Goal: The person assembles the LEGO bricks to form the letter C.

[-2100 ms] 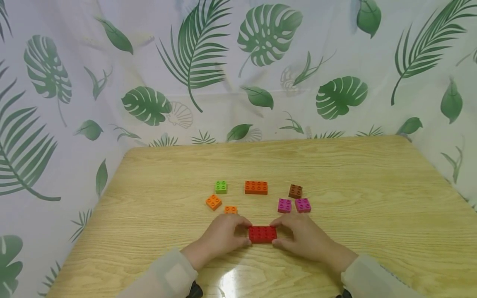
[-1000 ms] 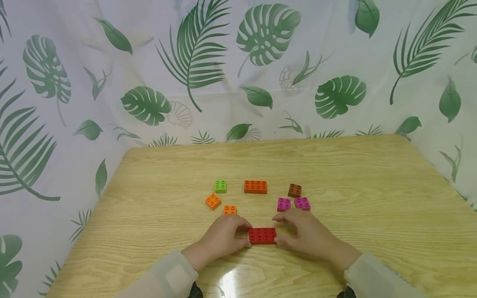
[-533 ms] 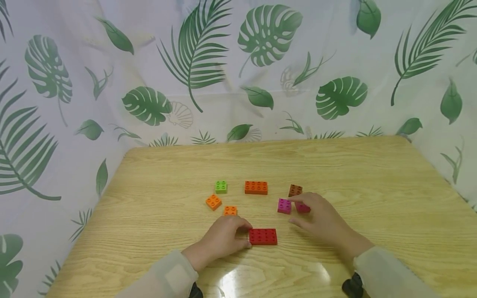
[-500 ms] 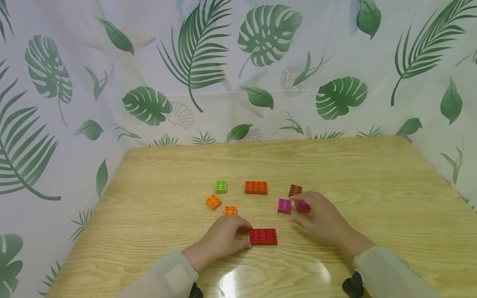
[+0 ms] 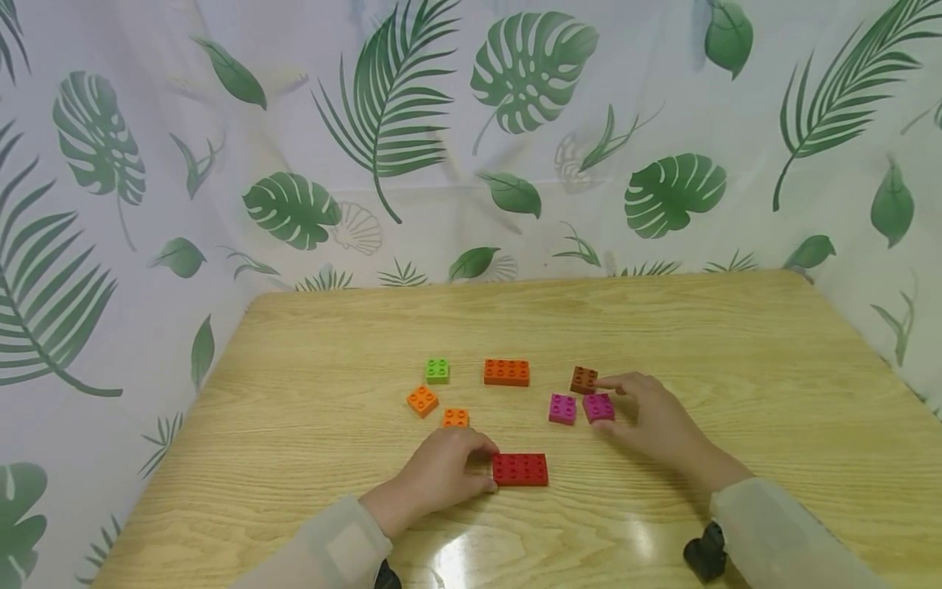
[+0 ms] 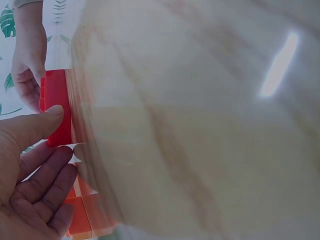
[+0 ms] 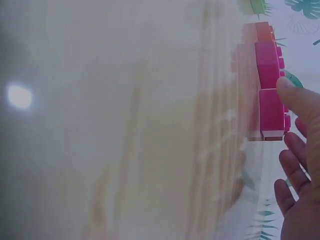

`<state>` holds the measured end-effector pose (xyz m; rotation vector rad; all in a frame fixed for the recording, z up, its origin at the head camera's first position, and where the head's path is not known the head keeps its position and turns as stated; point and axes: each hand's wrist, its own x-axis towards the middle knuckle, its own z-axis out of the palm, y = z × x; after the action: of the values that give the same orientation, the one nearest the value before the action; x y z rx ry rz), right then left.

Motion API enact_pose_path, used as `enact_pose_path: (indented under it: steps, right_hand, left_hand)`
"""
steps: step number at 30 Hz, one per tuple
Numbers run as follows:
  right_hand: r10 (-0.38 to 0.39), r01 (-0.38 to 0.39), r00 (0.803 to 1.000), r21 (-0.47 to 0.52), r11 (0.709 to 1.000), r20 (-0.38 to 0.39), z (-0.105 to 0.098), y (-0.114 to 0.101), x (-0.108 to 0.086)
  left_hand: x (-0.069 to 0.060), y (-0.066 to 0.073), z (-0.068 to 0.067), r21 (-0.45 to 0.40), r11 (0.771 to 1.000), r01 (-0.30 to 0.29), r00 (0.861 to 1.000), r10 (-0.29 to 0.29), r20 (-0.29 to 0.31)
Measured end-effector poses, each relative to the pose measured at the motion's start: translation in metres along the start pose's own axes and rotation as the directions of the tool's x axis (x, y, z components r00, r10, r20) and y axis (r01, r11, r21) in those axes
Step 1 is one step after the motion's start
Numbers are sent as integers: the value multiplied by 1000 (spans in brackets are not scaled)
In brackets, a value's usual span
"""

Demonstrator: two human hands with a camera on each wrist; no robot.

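Tabletop (image 5: 331,343): left hand (image 5: 441,469) pinches red brick (image 5: 520,469); brown brick (image 5: 584,379) lies beside spread right hand (image 5: 655,419).

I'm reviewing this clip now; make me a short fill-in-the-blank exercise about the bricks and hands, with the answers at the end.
1. In the head view, the left hand holds the red brick by its ____ end (left or right).
2. The pink bricks number ____.
3. The green brick has ____ studs on top.
4. The hand nearest the brown brick is the person's ____ one.

Missing words: left; two; four; right.
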<state>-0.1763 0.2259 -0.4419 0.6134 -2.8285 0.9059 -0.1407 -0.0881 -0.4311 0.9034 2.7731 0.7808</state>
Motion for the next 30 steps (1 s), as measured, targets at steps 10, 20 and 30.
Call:
enact_pose_path:
  steps: [10, 20, 30]
  right_hand:
    - [12, -12, 1000, -17, 1000, 3, -1, 3, -3]
    - [67, -67, 998, 21, 998, 0, 0, 1, -4]
    - [39, -41, 999, 95, 995, 23, 10, -22, -7]
  left_hand:
    - [0, 1, 0, -9, 1000, 11, 1000, -11, 9]
    - [0, 1, -1, -17, 1000, 18, 1000, -18, 11]
    - [-1, 0, -1, -16, 1000, 18, 1000, -17, 13]
